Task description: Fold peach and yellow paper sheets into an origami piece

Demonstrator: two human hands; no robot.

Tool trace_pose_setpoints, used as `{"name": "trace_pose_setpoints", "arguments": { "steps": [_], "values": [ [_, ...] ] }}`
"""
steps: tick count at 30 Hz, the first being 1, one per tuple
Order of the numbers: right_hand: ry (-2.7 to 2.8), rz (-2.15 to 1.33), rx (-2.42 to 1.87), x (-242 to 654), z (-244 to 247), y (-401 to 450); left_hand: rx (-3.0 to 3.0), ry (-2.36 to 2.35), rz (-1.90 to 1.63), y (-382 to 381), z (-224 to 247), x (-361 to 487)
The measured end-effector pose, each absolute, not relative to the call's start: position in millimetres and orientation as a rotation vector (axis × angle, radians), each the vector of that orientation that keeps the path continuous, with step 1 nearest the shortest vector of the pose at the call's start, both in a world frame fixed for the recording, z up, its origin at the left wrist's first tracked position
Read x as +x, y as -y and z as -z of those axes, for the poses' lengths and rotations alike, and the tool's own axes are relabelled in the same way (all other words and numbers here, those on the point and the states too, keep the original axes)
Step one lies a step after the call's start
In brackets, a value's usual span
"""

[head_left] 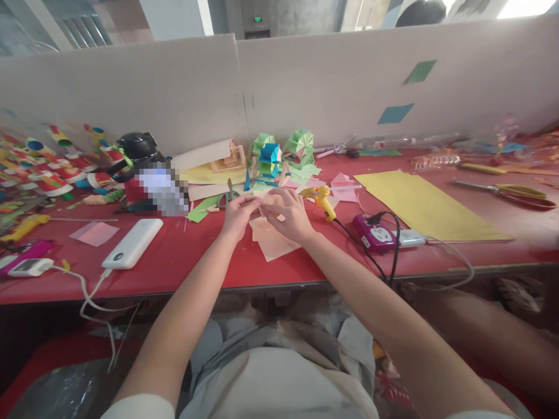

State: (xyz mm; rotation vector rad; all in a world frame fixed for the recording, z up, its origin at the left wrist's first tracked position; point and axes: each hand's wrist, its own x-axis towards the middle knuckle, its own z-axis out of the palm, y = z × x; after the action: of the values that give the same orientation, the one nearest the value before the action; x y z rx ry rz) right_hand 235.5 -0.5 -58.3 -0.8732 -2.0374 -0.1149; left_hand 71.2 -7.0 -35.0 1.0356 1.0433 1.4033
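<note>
Above the red table, my left hand [239, 215] and my right hand [292, 216] meet with fingertips pressed together. Between them is a small piece of peach paper, mostly hidden by the fingers. Under my hands lie peach paper sheets [276, 243], flat on the table. Beside my left hand rest grey-green scissors [226, 198]. Just right of my right hand lies a yellow hot glue gun [322, 201] with a black cord. Behind my hands stand a blue folded-paper piece [269, 158] and green folded-paper shapes [300, 146].
A purple power strip [376, 233] and a yellow sheet [430, 203] lie to the right, with large scissors [510, 191] beyond. On the left are a white power bank [133, 244], a black-lidded bottle [136, 145] and several paper-cup crafts [55, 181]. A grey partition [323, 87] bounds the table's back.
</note>
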Motion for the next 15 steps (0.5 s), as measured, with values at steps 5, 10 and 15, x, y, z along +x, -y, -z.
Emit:
{"name": "trace_pose_setpoints", "arguments": {
  "steps": [5,10,15],
  "values": [
    [1.946,0.068,-0.881,235,61,-3,1.088,-1.05,-1.463,4,41,71],
    [1.71,-0.237,-0.919,237,68,-12,1.165,-1.051,-1.595,2,45,69],
    [1.487,-0.862,-0.95,236,66,-14,1.32,-1.076,-1.61,7,43,69]
  ]
}}
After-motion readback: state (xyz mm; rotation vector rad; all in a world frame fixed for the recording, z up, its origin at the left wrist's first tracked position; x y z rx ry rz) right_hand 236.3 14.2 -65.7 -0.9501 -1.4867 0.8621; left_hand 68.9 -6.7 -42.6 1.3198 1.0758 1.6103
